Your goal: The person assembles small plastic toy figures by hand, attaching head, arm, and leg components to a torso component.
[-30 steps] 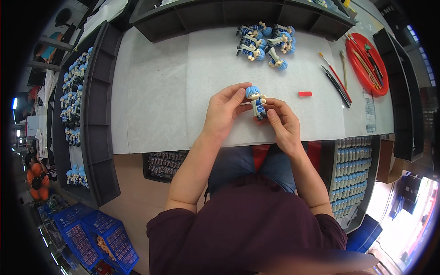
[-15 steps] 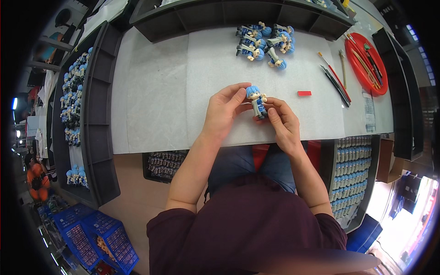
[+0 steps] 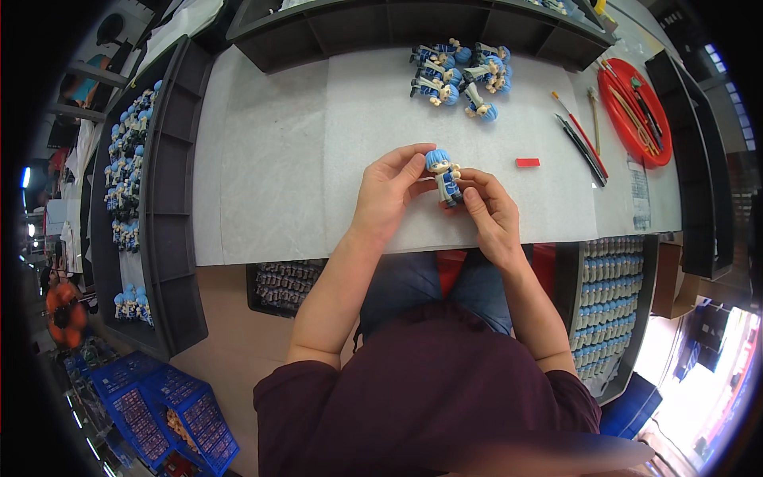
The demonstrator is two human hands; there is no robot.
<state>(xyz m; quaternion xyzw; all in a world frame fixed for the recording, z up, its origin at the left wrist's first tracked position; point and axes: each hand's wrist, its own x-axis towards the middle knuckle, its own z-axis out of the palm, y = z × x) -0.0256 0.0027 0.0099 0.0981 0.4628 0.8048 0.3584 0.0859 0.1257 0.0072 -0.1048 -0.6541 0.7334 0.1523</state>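
Between my two hands is a small blue-haired figurine (image 3: 445, 181) in a grey and blue outfit, held upright above the table. My left hand (image 3: 391, 187) is closed on its head side, thumb and fingertips at the blue hair. At the lower body my right hand (image 3: 491, 208) grips it between thumb and fingers. Several similar blue-haired figurines (image 3: 435, 90) lie in a loose group on the far part of the table. A small red block (image 3: 528, 163) lies to the right of my right hand.
On the right, brushes (image 3: 586, 147) lie beside a red oval tray (image 3: 666, 143) holding more tools. Dark bins stand at the back (image 3: 358, 36) and the left (image 3: 171, 215), the left one with figurines. Below the table edge, a crate (image 3: 574, 318) holds rows of figurines.
Almost nothing differs. The figurine has shifted or turned very slightly between my hands, which keep their grip in the same place.
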